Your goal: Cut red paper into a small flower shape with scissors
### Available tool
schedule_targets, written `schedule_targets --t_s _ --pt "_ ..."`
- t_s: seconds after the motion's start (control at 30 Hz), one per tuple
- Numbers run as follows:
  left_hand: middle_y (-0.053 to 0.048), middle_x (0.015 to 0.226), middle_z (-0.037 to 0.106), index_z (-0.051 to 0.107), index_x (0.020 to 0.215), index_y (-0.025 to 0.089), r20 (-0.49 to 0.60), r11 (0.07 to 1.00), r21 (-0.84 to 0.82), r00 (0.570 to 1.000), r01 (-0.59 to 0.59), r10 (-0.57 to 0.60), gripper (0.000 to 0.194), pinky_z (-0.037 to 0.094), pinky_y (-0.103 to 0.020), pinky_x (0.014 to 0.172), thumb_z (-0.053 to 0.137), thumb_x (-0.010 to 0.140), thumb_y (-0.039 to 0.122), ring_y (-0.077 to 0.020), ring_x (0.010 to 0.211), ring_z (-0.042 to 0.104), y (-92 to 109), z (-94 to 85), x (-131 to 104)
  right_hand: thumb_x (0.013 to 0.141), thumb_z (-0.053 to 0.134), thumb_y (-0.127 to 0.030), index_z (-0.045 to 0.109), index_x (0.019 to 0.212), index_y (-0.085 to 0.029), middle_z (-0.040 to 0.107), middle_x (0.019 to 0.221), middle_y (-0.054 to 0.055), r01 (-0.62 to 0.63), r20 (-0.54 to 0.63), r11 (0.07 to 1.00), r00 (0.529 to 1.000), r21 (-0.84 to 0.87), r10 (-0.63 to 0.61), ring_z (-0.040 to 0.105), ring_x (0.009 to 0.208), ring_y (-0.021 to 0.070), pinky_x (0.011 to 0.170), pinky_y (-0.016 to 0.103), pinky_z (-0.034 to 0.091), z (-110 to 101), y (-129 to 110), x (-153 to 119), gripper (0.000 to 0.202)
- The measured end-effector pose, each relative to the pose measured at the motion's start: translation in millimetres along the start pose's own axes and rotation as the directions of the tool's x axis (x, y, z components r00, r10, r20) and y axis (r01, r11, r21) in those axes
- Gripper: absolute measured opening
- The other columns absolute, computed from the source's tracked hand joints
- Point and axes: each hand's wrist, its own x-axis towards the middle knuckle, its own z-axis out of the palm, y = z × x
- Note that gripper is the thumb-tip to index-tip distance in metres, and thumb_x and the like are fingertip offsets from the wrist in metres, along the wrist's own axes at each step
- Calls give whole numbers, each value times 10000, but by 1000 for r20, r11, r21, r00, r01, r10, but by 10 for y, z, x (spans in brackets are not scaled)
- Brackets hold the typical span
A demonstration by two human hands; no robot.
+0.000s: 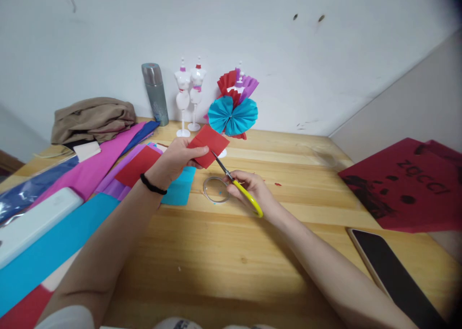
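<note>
My left hand [185, 155] pinches a folded piece of red paper [209, 142], thumb on top, above the wooden table [216, 257]. In my right hand [249, 187] is a pair of scissors [247, 196] with yellow handles. The scissor blades point up and left, and their tips meet the lower right edge of the red paper. Whether the blades are parted is too small to tell. Below the scissors lies a roll of clear tape [216, 190]. Behind the paper stands a mannequin dressed in pleated paper, with a blue fan-shaped bow [233, 116] in front.
Two bare white mannequins [183, 91] and a grey flask [156, 94] stand by the wall. Coloured paper sheets [84, 163], a white case [39, 223] and brown cloth [94, 120] lie left. A phone [390, 271] and red bag [404, 184] are right.
</note>
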Motion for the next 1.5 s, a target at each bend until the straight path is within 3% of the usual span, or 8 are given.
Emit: schedule_targets --t_s 0.27,0.73,1.3,1.5 --pt "-72 744 766 780 800 112 11 1000 19 1000 -3 3 419 535 -234 552 1029 577 364 -154 649 680 -11 -11 6 751 857 -790 725 863 -231 501 690 -10 28 5 999 1000 -32 -27 422 659 169 616 324 387 -12 18 3 585" --pt "-60 721 754 774 783 106 27 1000 19 1000 7 -8 449 534 -229 548 1047 529 356 -150 642 675 15 -15 3 717 876 -804 736 863 -229 487 682 -15 13 4 1000 1000 -22 -13 409 651 165 617 325 382 -19 26 3 610" --pt "-89 785 794 776 875 104 25 1000 3 999 26 -26 380 542 -231 544 992 630 299 -166 667 718 33 24 -26 738 895 -692 739 841 -227 504 694 -5 40 -50 999 998 7 -40 424 654 168 623 328 396 -21 66 11 500" --pt "-75 755 796 762 925 107 43 1000 7 999 24 -24 507 575 -233 553 1030 553 325 -159 611 722 31 40 -35 767 885 -744 778 868 -217 623 759 26 81 -70 997 994 -7 -81 512 679 178 641 324 471 -46 118 19 547"
